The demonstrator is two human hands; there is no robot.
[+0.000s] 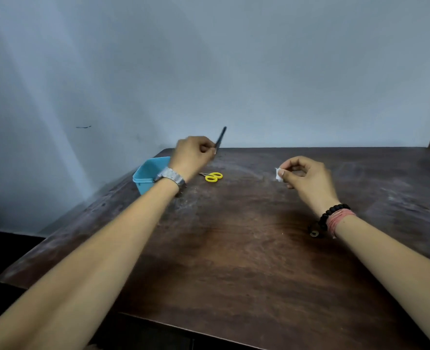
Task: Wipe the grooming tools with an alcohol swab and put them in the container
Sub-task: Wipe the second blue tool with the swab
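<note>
Tool, slim and dark, stands tilted up in our left hand, fingers pinching its lower end above the bench's far left corner; we judge this leaves the shaft free for wiping. Right hand pinches the white swab, well apart. Yellow scissors lie near the far edge, just beside the blue container, which sits near the left edge, ready to receive.

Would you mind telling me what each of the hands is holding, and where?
The left hand grips a thin dark tool by its lower end; the right hand pinches a white swab at its edge.
</note>
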